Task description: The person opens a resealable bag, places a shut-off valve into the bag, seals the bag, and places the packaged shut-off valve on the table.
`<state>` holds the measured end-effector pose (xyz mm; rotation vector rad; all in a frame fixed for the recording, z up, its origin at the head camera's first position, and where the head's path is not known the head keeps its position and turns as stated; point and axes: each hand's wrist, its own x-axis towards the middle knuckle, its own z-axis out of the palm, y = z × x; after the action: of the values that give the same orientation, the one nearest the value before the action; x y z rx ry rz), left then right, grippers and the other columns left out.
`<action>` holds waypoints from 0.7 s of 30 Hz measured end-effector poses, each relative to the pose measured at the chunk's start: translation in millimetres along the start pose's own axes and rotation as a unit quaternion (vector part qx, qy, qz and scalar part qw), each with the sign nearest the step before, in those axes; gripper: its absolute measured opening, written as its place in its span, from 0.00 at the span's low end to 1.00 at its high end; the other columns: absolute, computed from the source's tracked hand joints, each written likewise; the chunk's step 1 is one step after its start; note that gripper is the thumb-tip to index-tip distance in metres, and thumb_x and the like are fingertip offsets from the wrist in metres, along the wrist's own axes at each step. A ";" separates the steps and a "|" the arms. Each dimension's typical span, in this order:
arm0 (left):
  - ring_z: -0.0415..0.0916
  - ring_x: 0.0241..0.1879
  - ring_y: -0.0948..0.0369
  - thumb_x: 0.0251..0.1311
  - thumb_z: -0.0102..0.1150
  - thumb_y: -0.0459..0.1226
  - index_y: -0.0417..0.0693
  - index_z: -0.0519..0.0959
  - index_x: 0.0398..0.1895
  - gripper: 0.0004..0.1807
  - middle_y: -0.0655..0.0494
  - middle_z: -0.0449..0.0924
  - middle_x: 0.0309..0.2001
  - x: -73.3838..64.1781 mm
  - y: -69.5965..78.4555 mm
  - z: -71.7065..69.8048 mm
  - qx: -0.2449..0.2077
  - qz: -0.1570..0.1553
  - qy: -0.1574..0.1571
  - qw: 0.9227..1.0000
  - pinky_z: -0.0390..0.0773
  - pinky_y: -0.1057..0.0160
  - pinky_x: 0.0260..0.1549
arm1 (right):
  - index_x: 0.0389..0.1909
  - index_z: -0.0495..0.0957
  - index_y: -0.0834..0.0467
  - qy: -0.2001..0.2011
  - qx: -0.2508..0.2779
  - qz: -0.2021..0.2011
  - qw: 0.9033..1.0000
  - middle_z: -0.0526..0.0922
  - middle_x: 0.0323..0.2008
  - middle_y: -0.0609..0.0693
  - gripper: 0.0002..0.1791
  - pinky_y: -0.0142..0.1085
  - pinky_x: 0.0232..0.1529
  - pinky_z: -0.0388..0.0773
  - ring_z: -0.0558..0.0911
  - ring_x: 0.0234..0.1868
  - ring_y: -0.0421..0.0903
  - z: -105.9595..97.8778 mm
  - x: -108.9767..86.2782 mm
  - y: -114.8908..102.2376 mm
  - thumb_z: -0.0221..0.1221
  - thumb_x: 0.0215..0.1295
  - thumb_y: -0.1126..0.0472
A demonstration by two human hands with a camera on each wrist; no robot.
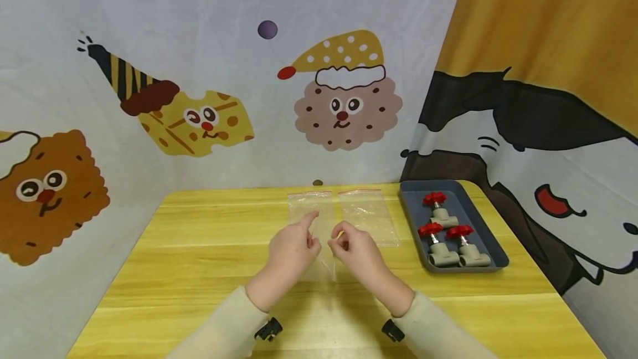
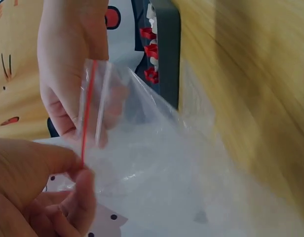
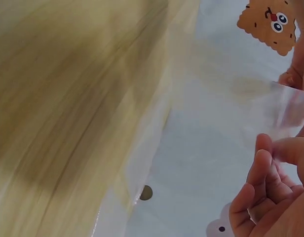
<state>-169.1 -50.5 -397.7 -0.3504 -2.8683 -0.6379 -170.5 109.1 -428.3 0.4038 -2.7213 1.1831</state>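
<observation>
A clear zip bag with a red strip along its top hangs between my two hands over the table. In the left wrist view my left hand pinches the mouth edge at the red strip between thumb and finger. My right hand is close opposite, its thumb and forefinger pinching the bag's edge in the right wrist view. Part of this hand shows through the film in the left wrist view. Beyond the hands, two more clear zip bags lie flat, one at the left and one at the right.
A grey tray stands at the table's right side. It holds three beige pipe valves with red handwheels. The wooden table meets a cartoon-printed cloth at the back. A black band is on each sleeve.
</observation>
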 end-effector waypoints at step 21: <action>0.63 0.15 0.66 0.65 0.51 0.50 0.56 0.78 0.56 0.20 0.61 0.71 0.17 5.3 -19.1 -21.2 -0.109 -0.006 -0.084 0.990 0.62 0.68 0.13 | 0.27 0.71 0.52 0.010 0.007 0.011 1.000 0.71 0.13 0.38 0.09 0.28 0.17 0.65 0.67 0.15 0.36 -1.9 1.9 23.3 0.63 0.61 0.62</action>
<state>-176.6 -75.7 -385.2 -0.4381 -2.9667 -0.9708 -179.3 125.4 -442.7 0.3633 -2.7082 1.2062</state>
